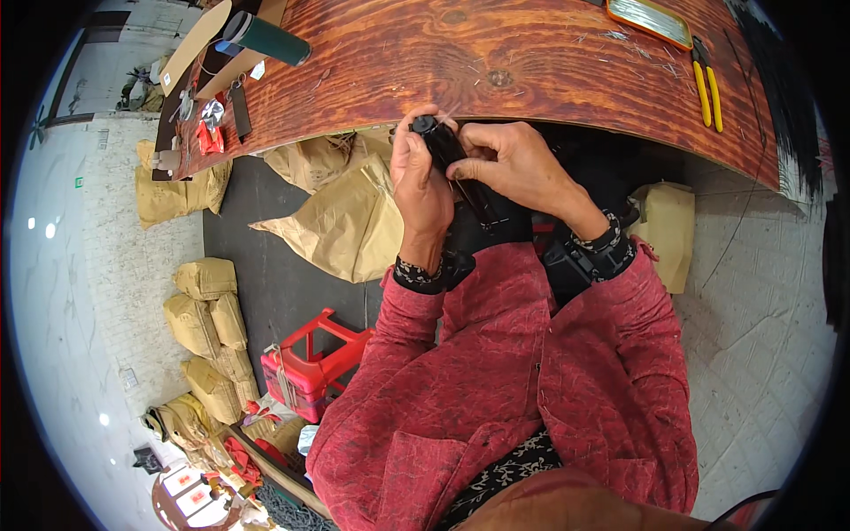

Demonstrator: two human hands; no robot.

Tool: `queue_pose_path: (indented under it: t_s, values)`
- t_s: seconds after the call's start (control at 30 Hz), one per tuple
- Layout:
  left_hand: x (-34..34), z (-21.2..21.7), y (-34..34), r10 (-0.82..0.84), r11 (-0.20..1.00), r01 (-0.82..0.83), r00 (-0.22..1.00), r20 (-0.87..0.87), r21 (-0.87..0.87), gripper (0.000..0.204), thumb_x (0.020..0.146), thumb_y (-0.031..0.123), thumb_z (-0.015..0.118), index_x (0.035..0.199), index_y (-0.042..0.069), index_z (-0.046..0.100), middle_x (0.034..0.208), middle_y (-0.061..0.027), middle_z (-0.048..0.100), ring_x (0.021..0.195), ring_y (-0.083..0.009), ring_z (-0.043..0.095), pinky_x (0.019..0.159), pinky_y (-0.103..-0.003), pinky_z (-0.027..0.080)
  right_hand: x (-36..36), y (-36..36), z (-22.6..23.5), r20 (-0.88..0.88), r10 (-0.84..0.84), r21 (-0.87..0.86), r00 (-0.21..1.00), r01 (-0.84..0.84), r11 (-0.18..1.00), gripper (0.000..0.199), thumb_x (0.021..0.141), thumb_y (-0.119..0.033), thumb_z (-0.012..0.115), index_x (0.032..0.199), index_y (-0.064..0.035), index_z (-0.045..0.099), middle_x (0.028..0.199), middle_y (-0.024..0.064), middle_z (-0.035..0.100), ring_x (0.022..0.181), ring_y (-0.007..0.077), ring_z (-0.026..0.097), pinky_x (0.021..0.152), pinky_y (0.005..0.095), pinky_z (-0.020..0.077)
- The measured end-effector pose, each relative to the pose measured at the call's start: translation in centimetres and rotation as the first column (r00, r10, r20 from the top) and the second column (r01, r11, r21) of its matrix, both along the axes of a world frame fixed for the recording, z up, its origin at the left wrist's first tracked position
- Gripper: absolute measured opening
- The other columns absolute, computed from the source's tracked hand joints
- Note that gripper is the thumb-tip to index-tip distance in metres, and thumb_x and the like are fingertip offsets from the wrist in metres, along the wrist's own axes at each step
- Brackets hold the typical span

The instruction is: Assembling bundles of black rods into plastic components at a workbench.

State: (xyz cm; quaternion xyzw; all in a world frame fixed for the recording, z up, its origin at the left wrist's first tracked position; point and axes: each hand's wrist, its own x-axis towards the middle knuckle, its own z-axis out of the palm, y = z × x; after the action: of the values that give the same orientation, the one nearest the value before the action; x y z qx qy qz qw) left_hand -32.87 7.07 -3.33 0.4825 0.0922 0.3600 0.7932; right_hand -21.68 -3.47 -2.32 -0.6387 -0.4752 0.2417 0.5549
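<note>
A glossy black elongated object (440, 144) with a rounded end cap is held up in front of my chest, just off the near edge of the wooden table (372, 88); its exact kind cannot be made out. My left hand (420, 181) wraps round its left side, fingers near the capped upper end. From the right, my right hand (511, 159) pinches it with thumb and curled fingers about halfway along. The object slants, its lower end pointing down toward my lap. Part of its surface is hidden behind my fingers.
Yellow-handled pliers (706, 87) and a yellow-rimmed tray (651, 19) lie at the table's right, among thin clippings. A dark green cylinder (276, 41) and cardboard lie at its left. Below are paper sacks (341, 221), a red stool (323, 350) and stacked brown bundles (208, 319).
</note>
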Motion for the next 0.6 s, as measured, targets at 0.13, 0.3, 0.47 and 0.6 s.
queue_pose_path:
  t_s: [0.13,0.3,0.47,0.6]
  values:
    - [0.0,-0.1,-0.5,0.0,0.998,-0.001,1.0,0.017,0.055,0.049,0.105,0.038,0.051,0.134,-0.001,0.045,0.109,-0.0108,0.06,0.101,-0.0173,0.058,0.092,-0.031,0.046,0.1,-0.1,0.4,0.074,-0.04,-0.033,0.996,0.042,0.999,0.032,0.079,-0.017,0.083,0.076,0.0005,0.057,0.061,0.0003,0.047,0.062,0.0076,0.041,0.056,0.0293,0.0374]
    - [0.3,-0.3,-0.9,-0.039,0.991,0.024,0.993,0.112,0.131,0.054,0.102,0.04,0.057,0.136,0.0,0.044,0.109,-0.0097,0.06,0.1,-0.016,0.057,0.091,-0.029,0.046,1.1,0.1,-0.3,-0.072,0.095,-0.039,0.993,-0.098,0.994,0.032,0.079,-0.017,0.083,0.075,0.0004,0.056,0.061,-0.0005,0.045,0.062,0.0073,0.041,0.056,0.03,0.0367]
    - [0.1,-0.3,-0.9,0.024,0.972,-0.03,0.999,0.03,0.233,0.056,0.099,0.04,0.063,0.134,0.001,0.045,0.105,-0.0069,0.058,0.096,-0.0136,0.055,0.087,-0.026,0.044,2.2,0.3,-0.4,-0.296,0.242,-0.06,0.924,-0.271,0.961,0.033,0.078,-0.016,0.084,0.074,0.0004,0.056,0.061,-0.0012,0.045,0.062,0.0071,0.041,0.055,0.0288,0.0358]
    - [0.1,-0.1,-0.9,0.049,0.993,-0.048,0.999,0.001,0.108,0.055,0.098,0.04,0.065,0.132,0.002,0.047,0.102,-0.0053,0.058,0.092,-0.0123,0.053,0.084,-0.025,0.044,1.2,0.2,-0.5,-0.22,0.202,-0.012,0.954,-0.21,0.978,0.03,0.078,-0.015,0.084,0.075,0.0011,0.058,0.062,-0.0005,0.049,0.063,0.0066,0.046,0.056,0.0286,0.0386]
